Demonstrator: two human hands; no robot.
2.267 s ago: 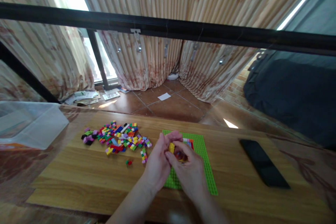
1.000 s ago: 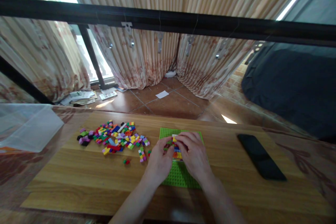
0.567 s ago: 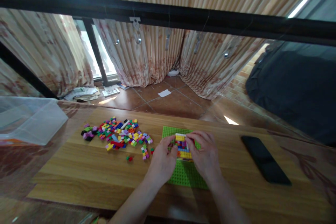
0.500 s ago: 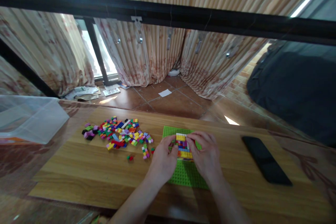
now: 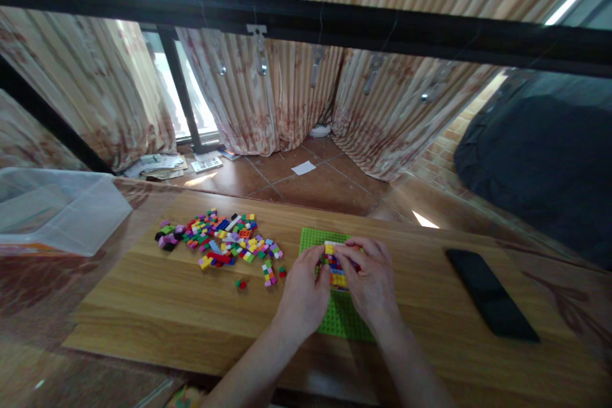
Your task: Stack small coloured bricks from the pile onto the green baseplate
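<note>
A green studded baseplate (image 5: 312,239) lies on the wooden table (image 5: 167,312). On it stands a small block of stacked bricks (image 5: 335,268) in yellow, red, blue and pink. My left hand (image 5: 303,296) presses against the block's left side with curled fingers. My right hand (image 5: 370,284) covers its right side and top, fingers bent over the bricks. Both hands hide much of the block and the plate's near half.
A pile of several loose coloured bricks (image 5: 224,245) lies left of the plate, with a few strays (image 5: 240,283) nearer me. A black phone (image 5: 492,293) lies at the right. A clear plastic bin (image 5: 57,210) stands at the far left. A black bar (image 5: 306,19) crosses overhead.
My hands held the brick block lifted above the plate, then lowered it onto the plate. Since then they have closed in more tightly over it.
</note>
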